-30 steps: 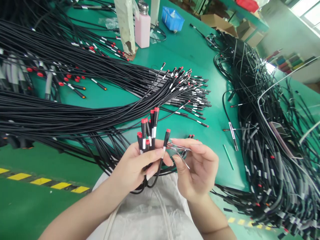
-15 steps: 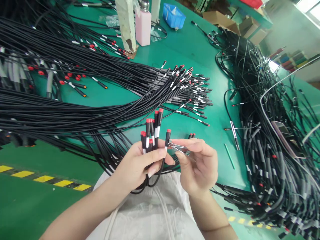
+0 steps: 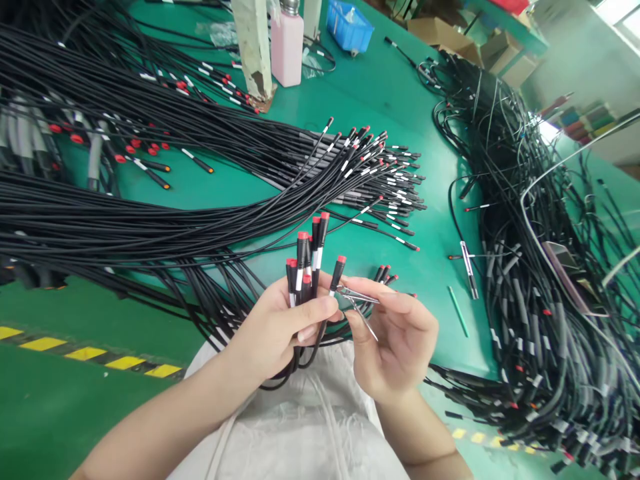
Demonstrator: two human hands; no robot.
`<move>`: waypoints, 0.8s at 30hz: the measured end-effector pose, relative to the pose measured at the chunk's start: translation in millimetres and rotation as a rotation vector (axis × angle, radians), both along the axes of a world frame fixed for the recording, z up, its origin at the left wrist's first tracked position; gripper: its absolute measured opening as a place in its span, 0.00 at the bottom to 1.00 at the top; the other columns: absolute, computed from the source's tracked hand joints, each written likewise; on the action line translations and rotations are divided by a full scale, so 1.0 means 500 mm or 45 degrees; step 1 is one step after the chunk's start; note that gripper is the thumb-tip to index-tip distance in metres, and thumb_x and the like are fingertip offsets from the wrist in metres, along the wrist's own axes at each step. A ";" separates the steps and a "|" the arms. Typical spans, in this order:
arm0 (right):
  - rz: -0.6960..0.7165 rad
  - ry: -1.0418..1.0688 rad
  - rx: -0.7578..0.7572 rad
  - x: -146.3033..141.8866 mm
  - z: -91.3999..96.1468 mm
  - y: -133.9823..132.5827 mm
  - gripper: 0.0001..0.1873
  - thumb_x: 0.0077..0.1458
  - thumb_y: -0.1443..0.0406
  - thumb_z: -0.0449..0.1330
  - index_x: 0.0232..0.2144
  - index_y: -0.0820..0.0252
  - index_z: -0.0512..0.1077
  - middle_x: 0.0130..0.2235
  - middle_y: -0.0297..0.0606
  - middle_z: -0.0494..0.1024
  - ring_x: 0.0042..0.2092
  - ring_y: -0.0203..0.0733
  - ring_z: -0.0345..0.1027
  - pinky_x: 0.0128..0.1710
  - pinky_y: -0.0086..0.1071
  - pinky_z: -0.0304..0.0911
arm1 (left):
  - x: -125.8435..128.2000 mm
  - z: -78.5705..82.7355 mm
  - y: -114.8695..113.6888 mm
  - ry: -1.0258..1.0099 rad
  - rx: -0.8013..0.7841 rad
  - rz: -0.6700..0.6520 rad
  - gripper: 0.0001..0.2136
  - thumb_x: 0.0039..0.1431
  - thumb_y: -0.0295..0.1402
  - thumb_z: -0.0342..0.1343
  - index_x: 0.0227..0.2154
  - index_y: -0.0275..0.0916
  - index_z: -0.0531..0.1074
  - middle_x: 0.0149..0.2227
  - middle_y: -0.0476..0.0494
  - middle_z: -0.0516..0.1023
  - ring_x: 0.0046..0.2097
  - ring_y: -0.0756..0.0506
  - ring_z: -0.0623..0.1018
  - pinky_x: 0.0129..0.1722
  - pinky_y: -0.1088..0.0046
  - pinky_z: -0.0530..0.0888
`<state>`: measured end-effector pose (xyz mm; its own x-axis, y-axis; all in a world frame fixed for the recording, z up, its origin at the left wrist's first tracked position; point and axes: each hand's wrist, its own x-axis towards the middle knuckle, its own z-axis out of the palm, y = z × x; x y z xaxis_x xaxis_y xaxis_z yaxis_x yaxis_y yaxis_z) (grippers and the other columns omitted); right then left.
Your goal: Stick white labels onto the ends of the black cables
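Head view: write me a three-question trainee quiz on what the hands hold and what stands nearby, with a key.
1. True or false: the left hand holds several red-tipped connectors.
2. Which hand holds the two-pronged metal tool? (a) left (b) right (c) neither
3. Fill in: the bottle beside the worn post is ____ in colour.

Key: 1 true; 2 b, the right hand; 3 pink.

Both forearms (image 3: 200,403) angle inward, fingers (image 3: 407,305) bent and close.
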<state>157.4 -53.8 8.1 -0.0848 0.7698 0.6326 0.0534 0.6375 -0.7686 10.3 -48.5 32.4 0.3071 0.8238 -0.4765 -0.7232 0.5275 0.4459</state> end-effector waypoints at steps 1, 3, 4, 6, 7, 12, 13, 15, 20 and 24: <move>0.000 -0.008 0.007 0.000 0.000 0.001 0.28 0.59 0.80 0.58 0.58 0.57 0.63 0.53 0.46 0.79 0.54 0.46 0.77 0.52 0.47 0.77 | 0.001 0.001 0.000 0.005 -0.006 0.004 0.11 0.44 0.28 0.76 0.28 0.37 0.80 0.20 0.49 0.79 0.15 0.60 0.65 0.15 0.89 0.63; -0.009 -0.026 0.016 0.001 0.000 0.002 0.27 0.60 0.79 0.58 0.58 0.56 0.63 0.53 0.46 0.79 0.53 0.46 0.78 0.50 0.47 0.78 | 0.002 0.003 0.000 0.020 -0.018 0.006 0.12 0.43 0.28 0.77 0.28 0.37 0.79 0.19 0.50 0.78 0.15 0.60 0.65 0.15 0.89 0.62; -0.017 -0.035 0.019 0.002 0.000 0.002 0.26 0.60 0.79 0.58 0.57 0.56 0.63 0.52 0.46 0.80 0.52 0.47 0.78 0.49 0.48 0.78 | 0.002 0.003 0.000 0.026 -0.022 0.004 0.12 0.42 0.28 0.77 0.28 0.36 0.79 0.19 0.51 0.78 0.15 0.60 0.65 0.15 0.89 0.62; -0.034 -0.051 0.016 0.002 0.001 0.002 0.25 0.61 0.78 0.58 0.57 0.55 0.63 0.51 0.46 0.80 0.50 0.47 0.79 0.47 0.49 0.79 | 0.002 0.003 0.000 0.040 -0.028 -0.005 0.12 0.43 0.27 0.76 0.29 0.36 0.78 0.20 0.51 0.78 0.15 0.60 0.64 0.15 0.89 0.62; -0.041 -0.059 0.010 0.002 0.002 0.001 0.25 0.61 0.77 0.58 0.57 0.55 0.62 0.51 0.46 0.80 0.50 0.47 0.79 0.46 0.49 0.79 | 0.002 0.003 0.000 0.049 -0.030 -0.013 0.12 0.43 0.27 0.76 0.29 0.36 0.78 0.20 0.50 0.79 0.16 0.60 0.64 0.15 0.89 0.62; -0.060 -0.088 -0.006 0.002 0.003 -0.002 0.24 0.61 0.77 0.58 0.56 0.56 0.62 0.51 0.47 0.79 0.50 0.46 0.79 0.47 0.48 0.79 | 0.002 0.005 0.002 0.097 -0.033 -0.040 0.13 0.43 0.29 0.76 0.29 0.36 0.77 0.20 0.48 0.79 0.16 0.60 0.63 0.16 0.88 0.60; -0.068 -0.090 -0.014 0.003 0.003 -0.003 0.24 0.61 0.77 0.58 0.56 0.56 0.62 0.51 0.47 0.80 0.49 0.46 0.79 0.47 0.47 0.79 | 0.001 0.006 0.002 0.106 -0.031 -0.046 0.13 0.43 0.29 0.76 0.28 0.36 0.77 0.20 0.48 0.79 0.16 0.60 0.63 0.15 0.88 0.59; -0.103 -0.104 -0.012 0.006 0.000 -0.004 0.23 0.61 0.77 0.58 0.55 0.56 0.63 0.49 0.46 0.81 0.49 0.46 0.79 0.46 0.47 0.79 | 0.001 0.007 0.002 0.125 -0.028 -0.062 0.13 0.42 0.30 0.76 0.27 0.36 0.77 0.19 0.48 0.79 0.16 0.59 0.62 0.15 0.87 0.58; -0.164 -0.206 0.053 0.014 -0.009 0.000 0.21 0.60 0.78 0.59 0.52 0.54 0.66 0.45 0.40 0.83 0.49 0.47 0.80 0.53 0.53 0.75 | 0.007 -0.001 -0.001 0.165 -0.010 -0.076 0.12 0.44 0.32 0.76 0.28 0.36 0.78 0.21 0.48 0.78 0.17 0.59 0.60 0.16 0.84 0.55; -0.237 -0.104 -0.050 0.020 -0.003 0.009 0.23 0.61 0.74 0.60 0.56 0.53 0.65 0.45 0.40 0.80 0.45 0.45 0.79 0.44 0.46 0.76 | 0.013 -0.009 -0.001 0.173 0.079 -0.004 0.09 0.52 0.36 0.71 0.32 0.36 0.81 0.24 0.50 0.74 0.21 0.57 0.63 0.17 0.83 0.57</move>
